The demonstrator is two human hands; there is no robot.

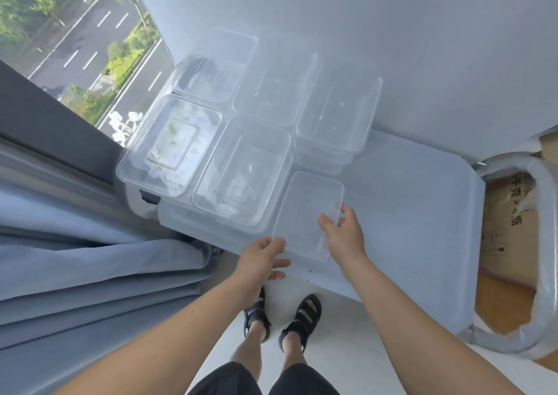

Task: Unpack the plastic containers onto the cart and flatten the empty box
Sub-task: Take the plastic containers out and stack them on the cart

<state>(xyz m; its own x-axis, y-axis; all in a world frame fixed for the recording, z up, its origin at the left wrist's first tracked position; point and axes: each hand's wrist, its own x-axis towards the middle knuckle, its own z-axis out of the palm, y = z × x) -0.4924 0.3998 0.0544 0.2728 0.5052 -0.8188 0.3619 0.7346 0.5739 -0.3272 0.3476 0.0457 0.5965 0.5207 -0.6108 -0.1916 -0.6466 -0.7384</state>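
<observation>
On cart [407,213], near edge: clear container [305,210] betw. L hand [261,259] & R hand [344,237], fingers [324,222] clamped on rims.

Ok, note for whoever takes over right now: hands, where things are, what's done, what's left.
Hands: left hand pinches the near corner of a container; right hand grips its right rim, at the near edge of the cart.
Done: other containers stand on the cart's far left.
The box lies right, beyond the handle; flattened or not, cannot tell.
Left: set this one down, flatten box.
</observation>
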